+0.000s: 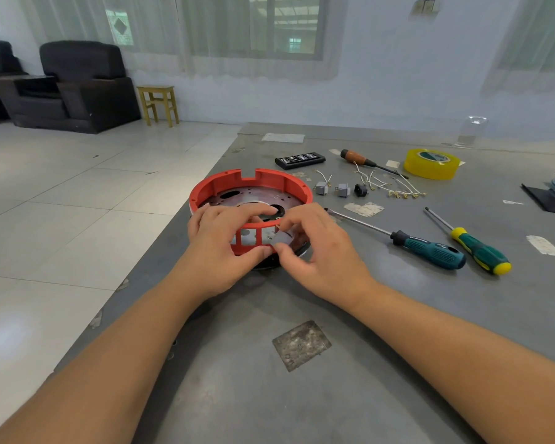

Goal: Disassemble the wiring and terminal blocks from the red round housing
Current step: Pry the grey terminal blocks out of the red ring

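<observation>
The red round housing (250,190) is seen near the left edge of the grey table (398,315), gripped at its near wall by the left hand (218,245), fingers curled over the rim and thumb below. The right hand (314,251) is curled against the same wall, apparently pinching something small there, though what is held cannot be told. Loose white wires (385,184) and two grey terminal blocks (332,189) lie beyond, near two green-handled screwdrivers (430,248).

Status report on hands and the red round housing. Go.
Left hand and right hand both grip near wall of red round plastic housing. Loose white wires and grey terminal blocks already out on table. Nothing obstructing.
</observation>
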Demonstrator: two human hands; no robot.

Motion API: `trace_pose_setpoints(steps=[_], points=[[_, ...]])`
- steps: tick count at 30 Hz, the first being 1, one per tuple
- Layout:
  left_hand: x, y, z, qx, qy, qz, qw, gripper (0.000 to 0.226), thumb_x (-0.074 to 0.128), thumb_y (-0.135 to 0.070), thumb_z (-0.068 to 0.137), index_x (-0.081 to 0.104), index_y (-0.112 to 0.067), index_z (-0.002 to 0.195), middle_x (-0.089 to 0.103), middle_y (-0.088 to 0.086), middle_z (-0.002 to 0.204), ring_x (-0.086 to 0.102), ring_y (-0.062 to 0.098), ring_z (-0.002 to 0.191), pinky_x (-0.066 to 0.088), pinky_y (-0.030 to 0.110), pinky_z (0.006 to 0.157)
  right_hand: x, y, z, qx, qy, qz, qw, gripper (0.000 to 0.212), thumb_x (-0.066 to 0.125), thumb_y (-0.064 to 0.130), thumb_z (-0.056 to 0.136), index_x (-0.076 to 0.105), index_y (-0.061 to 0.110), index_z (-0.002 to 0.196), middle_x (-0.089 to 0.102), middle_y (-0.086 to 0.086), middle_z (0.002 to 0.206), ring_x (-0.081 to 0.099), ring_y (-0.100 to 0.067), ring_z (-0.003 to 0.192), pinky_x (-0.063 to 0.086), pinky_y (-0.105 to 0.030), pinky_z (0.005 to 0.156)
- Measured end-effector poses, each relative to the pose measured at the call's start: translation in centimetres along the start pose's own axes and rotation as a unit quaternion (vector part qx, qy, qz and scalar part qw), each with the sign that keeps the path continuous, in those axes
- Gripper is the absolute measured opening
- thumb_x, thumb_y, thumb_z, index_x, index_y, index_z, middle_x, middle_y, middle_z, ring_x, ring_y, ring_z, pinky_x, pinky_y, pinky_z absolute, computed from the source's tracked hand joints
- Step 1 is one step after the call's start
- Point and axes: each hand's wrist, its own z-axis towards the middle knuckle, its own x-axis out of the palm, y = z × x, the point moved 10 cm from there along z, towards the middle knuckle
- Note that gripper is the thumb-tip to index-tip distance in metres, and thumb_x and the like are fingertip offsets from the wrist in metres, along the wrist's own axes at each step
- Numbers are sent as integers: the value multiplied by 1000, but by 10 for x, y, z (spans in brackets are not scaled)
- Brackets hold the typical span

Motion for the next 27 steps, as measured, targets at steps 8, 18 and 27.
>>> trace_pose_setpoints(steps=[8, 18, 27], points=[[-8, -20, 0, 39, -69, 12, 997, 34, 62, -62, 89, 68, -44, 117, 61, -28, 121, 47, 10, 130, 27, 45, 110, -5, -26, -8, 134, -28, 255, 957, 20, 67, 5, 93, 70, 9, 112, 62, -1, 113, 69, -23, 96, 58, -38, 87], [2, -24, 0, 40, -41, -8, 998, 26, 71, -56, 86, 58, -49, 108, 56, -31, 111, 46, 8, 120, 32, 44, 107, -21, -10, -2, 13, 60, 124, 990, 28, 81, 19, 86, 69, 9, 109, 70, 1, 114, 69, -17, 100, 59, -36, 85], [5, -14, 1, 0, -43, -10, 999, 36, 53, -66, 94, 62, -45, 121, 60, -26, 120, 52, 4, 120, 22, 27, 107, -32, -24, 3, 26, 35, 91, 995, 14, 78, 6, 87, 68, 7, 95, 73, -1, 107, 72, -15, 93, 59, -28, 86]])
